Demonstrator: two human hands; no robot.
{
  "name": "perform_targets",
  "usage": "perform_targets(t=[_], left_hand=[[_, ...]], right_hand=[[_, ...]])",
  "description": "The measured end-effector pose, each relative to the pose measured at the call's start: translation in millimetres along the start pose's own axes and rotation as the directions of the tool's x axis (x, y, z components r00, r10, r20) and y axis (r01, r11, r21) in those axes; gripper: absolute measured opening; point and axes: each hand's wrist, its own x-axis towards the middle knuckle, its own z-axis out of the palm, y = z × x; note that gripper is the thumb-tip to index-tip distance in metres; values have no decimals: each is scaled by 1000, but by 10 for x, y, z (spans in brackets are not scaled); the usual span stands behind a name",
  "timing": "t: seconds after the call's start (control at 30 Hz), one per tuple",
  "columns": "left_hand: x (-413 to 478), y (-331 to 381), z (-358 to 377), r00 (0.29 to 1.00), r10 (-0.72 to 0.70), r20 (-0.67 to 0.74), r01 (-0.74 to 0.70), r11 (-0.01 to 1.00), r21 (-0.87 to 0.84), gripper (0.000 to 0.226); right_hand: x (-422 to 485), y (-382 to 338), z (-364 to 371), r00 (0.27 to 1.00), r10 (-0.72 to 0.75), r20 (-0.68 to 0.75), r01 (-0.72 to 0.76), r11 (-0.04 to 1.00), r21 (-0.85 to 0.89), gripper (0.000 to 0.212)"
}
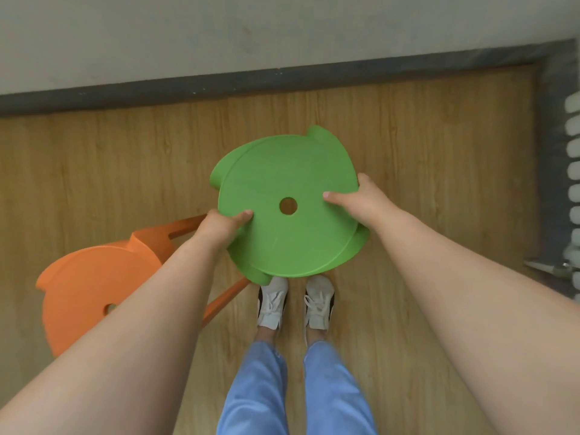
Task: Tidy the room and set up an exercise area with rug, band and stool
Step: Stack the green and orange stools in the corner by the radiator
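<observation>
Here, a green stool (pixel 282 171) is seen from above, gripped at its round seat by two bare hands. The left hand (pixel 219 229) is curled round the near-left rim, with the thumb laid on top. The right hand (pixel 359 199) is clamped on the right rim in the same way. The seat is tilted and held over a wooden floor (pixel 423 171), just ahead of white shoes (pixel 272 301). Whether its legs touch the floor cannot be told.

A dark skirting board (pixel 219 86) is seen along the foot of a pale wall (pixel 219 32) across the top, and a grey strip is carried down the right side. Bare floor is left between the green stool and the skirting board, and again to the right as far as the grey strip. At the right edge a column of white ribs (pixel 572 171) is cut off by the frame. To the left the way is narrowed by an orange stool (pixel 88 287), which is partly hidden behind the left forearm.

Counted: two stools, one green and one orange, with one centre hole in each seat. Also counted are two hands, two shoes and two blue trouser legs (pixel 257 387).
</observation>
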Motion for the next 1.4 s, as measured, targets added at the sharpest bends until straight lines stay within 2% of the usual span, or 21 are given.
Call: perform_targets(t=[0.13, 0.27, 0.37, 0.6, 0.7, 0.8, 0.9, 0.97, 1.03, 1.1, 1.27, 1.4], left_hand=[[37, -8, -15, 995, -21, 101, 38, 985, -170, 71], [-25, 1, 24, 995, -23, 99, 45, 974, -220, 72], [-116, 40, 56, 994, -10, 113, 29, 987, -161, 75], [-540, 190, 327, 980, 98, 172, -121, 985, 125, 85], [-782, 240, 513, 962, 154, 225, -203, 955, 216, 88], [-1122, 273, 822, 933, 198, 300, -293, 902, 316, 87], [-1490, 269, 1229, 897, 229, 379, -375, 848, 375, 83], [-1770, 211, 1589, 866, 250, 433, -434, 807, 400, 72], [-2028, 116, 1938, 832, 277, 482, -494, 765, 413, 62], [-2299, -17, 2289, 803, 276, 528, -537, 719, 441, 61], [-2972, -460, 3273, 745, 220, 629, -626, 554, 548, 74], [-3523, -857, 4074, 711, 204, 673, -678, 451, 580, 80]], right_hand=[[138, 94, 61, 999, 42, 24, -45, 988, 151, 76], [165, 180, 83, 997, 72, 34, -79, 961, 264, 81], [57, 282, 27, 993, 114, 11, -111, 936, 335, 83], [-625, 811, -353, 976, 215, -35, -166, 840, 516, 74], [-1016, 1122, -496, 966, 252, -65, -163, 783, 600, 83], [-1460, 1572, -649, 944, 304, -127, -131, 700, 702, 93], [-1865, 2086, -721, 911, 372, -177, -99, 614, 783, 88], [-2162, 2486, -745, 885, 419, -201, -68, 545, 836, 87], [-2388, 2888, -749, 860, 461, -219, -35, 480, 877, 99], [-2615, 3308, -736, 835, 498, -235, 6, 419, 908, 107], [-3195, 4450, -812, 803, 552, -227, 110, 238, 965, 83], [-3603, 5345, -937, 787, 565, -246, 194, 153, 969, 74]])
